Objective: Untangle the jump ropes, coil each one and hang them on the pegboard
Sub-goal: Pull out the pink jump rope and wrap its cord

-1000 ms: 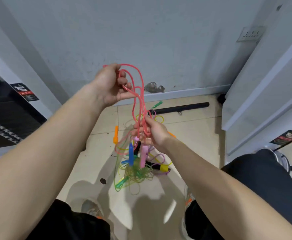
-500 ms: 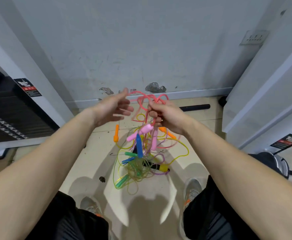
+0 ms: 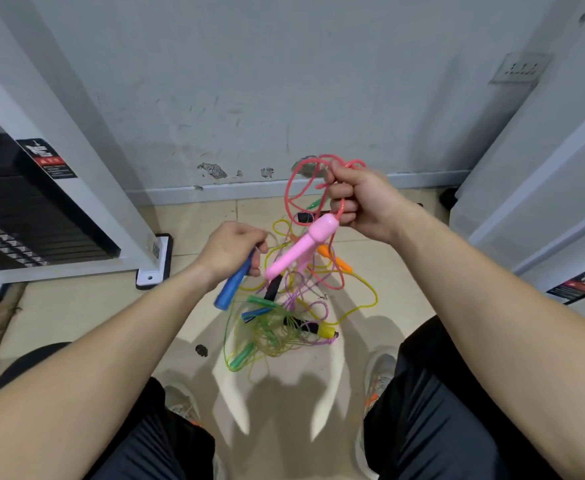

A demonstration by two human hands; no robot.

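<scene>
My right hand (image 3: 360,199) grips the gathered loops of the pink jump rope (image 3: 296,181) up near the wall's base. A pink handle (image 3: 299,249) hangs slanting below that hand. My left hand (image 3: 230,249) holds a blue handle (image 3: 230,289), lower and to the left. Under both hands a tangle of ropes (image 3: 284,327) lies on the tiled floor, with green, yellow, purple and orange cords, a green handle (image 3: 240,356), an orange handle (image 3: 334,258) and a black-and-yellow handle (image 3: 313,329). No pegboard is in view.
A white rack post with a footplate (image 3: 152,261) stands left, beside a black weight stack (image 3: 24,216). White cabinet panels (image 3: 533,188) rise at right. The grey wall (image 3: 284,81) is straight ahead. My shoes (image 3: 381,375) flank the pile.
My left hand has let go of the pink rope, dropped down and taken hold of the blue handle. My right hand now keeps the pink loops alone, a little further right.
</scene>
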